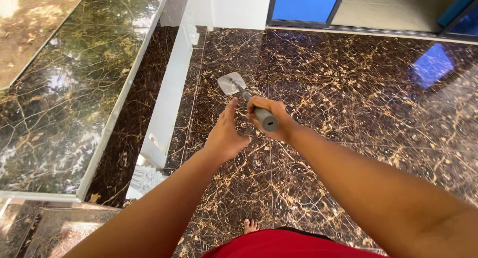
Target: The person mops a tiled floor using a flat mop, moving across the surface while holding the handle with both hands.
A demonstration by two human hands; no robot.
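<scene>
Right hand (271, 119) grips grey cylindrical mop handle (264, 118) above glossy veined marble floor (348, 89).

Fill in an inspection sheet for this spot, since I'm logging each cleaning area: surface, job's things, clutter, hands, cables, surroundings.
Surface: glossy dark brown marble floor with gold veining, reflecting blue light.
Job's things: grey mop handle running down to a flat grey mop head resting on the floor.
Clutter: nothing seen.
Hands: right hand wrapped around the handle's top end; left hand open beside it, fingers close to the handle, contact unclear.
Cables: nothing seen.
Surroundings: white post at left, marble ledge beyond it, blue door panel ahead, bare toes below.
</scene>
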